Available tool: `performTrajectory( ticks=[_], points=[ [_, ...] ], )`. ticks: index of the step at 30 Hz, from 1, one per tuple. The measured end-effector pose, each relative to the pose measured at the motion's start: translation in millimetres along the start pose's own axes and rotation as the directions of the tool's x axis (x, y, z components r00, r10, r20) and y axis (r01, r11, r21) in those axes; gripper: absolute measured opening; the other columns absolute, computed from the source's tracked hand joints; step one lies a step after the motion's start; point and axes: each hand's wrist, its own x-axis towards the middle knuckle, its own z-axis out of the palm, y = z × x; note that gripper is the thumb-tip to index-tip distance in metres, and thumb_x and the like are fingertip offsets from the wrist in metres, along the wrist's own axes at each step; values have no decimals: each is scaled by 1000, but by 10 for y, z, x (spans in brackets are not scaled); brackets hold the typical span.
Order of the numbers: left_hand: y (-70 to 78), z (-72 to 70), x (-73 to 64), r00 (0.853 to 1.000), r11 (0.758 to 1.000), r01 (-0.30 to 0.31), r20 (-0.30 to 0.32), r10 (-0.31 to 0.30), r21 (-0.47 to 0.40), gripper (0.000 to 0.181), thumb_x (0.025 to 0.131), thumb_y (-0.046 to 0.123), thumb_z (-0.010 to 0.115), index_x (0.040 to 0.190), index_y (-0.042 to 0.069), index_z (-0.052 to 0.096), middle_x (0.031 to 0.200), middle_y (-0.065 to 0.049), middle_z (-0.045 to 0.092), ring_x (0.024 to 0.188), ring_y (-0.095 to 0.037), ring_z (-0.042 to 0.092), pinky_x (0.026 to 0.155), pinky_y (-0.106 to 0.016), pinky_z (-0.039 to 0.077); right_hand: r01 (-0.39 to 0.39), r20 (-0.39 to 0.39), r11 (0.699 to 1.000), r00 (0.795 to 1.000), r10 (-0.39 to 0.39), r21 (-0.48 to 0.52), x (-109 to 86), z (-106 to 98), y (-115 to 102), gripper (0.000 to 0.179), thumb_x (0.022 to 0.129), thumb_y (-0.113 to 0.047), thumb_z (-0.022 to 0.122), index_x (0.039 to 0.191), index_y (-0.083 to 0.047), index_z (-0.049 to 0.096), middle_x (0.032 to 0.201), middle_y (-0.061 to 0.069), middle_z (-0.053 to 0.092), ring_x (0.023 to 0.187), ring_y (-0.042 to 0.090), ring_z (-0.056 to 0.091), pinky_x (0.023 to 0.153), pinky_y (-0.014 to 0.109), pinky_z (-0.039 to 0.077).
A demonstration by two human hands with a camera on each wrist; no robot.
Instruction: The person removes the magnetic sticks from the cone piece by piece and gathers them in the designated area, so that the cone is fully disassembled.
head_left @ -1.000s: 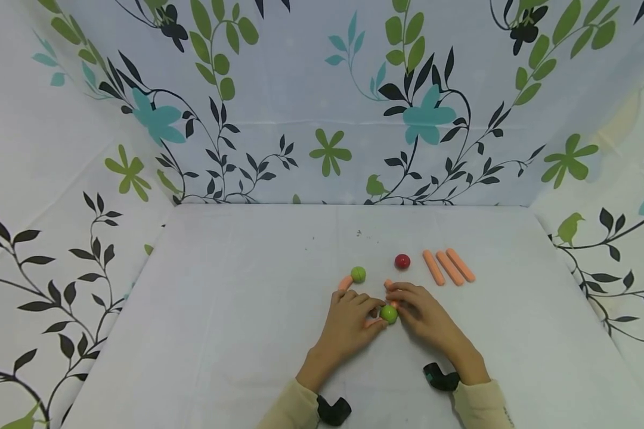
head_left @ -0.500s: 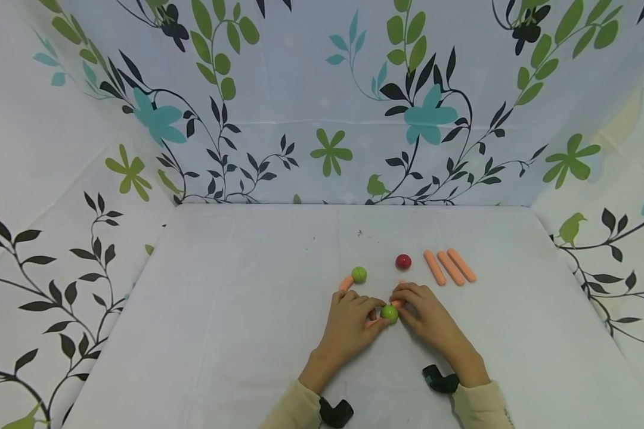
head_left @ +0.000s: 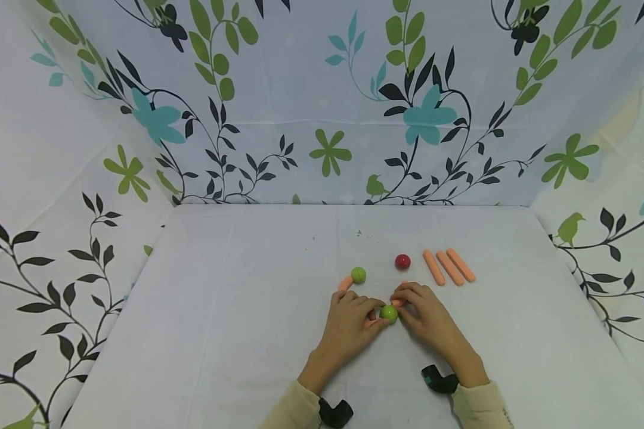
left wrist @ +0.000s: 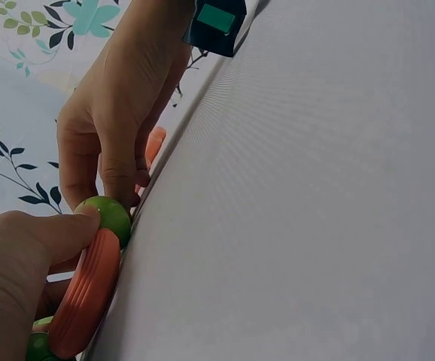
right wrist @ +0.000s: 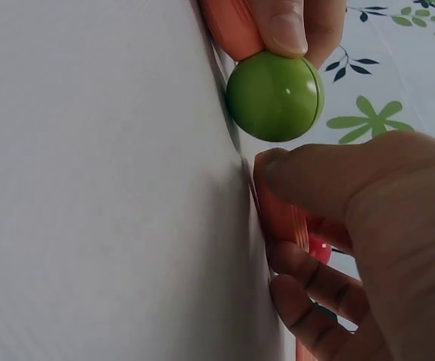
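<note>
- Ball (head_left: 389, 314), green: at counter (head_left: 236, 333) level, pinched between left hand's (head_left: 350, 320) thumb and forefinger.
- Right hand (head_left: 421, 311): fingers grasping a straight stick (right wrist: 278, 214), orange, its tip just beside that ball.
- Curved stick (left wrist: 88, 297): orange, by the left thumb, one end at the same ball.
- Second ball (head_left: 358, 274), green: beyond the left hand, beside an orange end (head_left: 346, 283).
- Red ball (head_left: 402, 262): beyond the right hand.
- Three sticks (head_left: 449, 268): orange, side by side, right of the red ball.
</note>
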Motion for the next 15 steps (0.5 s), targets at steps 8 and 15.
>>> performTrajectory(
  ticks=[8, 15],
  points=[
    [17, -22, 1, 1000, 1000, 1, -3, -1, -12, 31, 91, 52, 76, 113, 30, 76, 80, 18, 67, 81, -6, 50, 99, -37, 41, -48, -7, 999, 999, 48, -2, -25, -97, 21, 14, 91, -8, 78, 104, -12, 74, 124, 7, 72, 115, 29, 64, 98, 48, 50],
    [9, -31, 1, 1000, 1000, -4, -7, 4, -24, 31, 90, 50, 77, 113, 30, 75, 79, 18, 67, 82, -7, 52, 100, -38, 41, -113, -30, 993, 993, 112, -25, -45, -160, 97, 13, 89, -5, 79, 101, -11, 76, 125, 8, 75, 114, 33, 65, 98, 50, 51]
  ],
)
